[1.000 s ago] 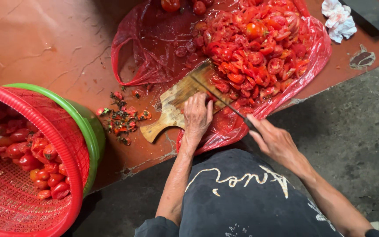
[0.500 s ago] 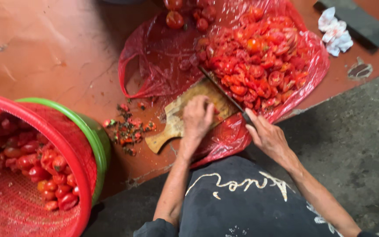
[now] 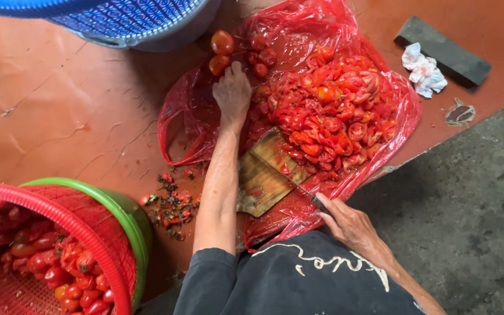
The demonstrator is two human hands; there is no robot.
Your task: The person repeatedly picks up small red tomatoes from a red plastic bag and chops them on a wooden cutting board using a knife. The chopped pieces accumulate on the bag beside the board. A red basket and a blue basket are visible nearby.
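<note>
So, the left hand point(image 3: 233, 88) is stretched out over the red plastic sheet point(image 3: 189, 119), fingers loosely spread and laid on a whole tomato point(image 3: 219, 63), with a second whole tomato point(image 3: 223, 42) just beyond it; nothing is really gripped yet, just touched. The right hand point(image 3: 345, 220) is closed around the handle of a knife point(image 3: 305, 192), whose thin blade is rested across the edge of the wooden cutting board point(image 3: 263, 175). The board is set on the sheet, between both hands, right beside a big heap of chopped tomatoes point(image 3: 333, 114). A little pile of cut stems and scraps point(image 3: 173, 204) is left on the reddish-brown floor point(image 3: 71, 111) near the left forearm. At lower left a red mesh basket point(image 3: 59, 201) full of whole tomatoes is nested in a green tub point(image 3: 129, 213). A blue basket point(image 3: 129, 20) is seen at the top, and a dark sharpening stone point(image 3: 450, 55) with a crumpled white tissue point(image 3: 422, 71) at upper right.
</note>
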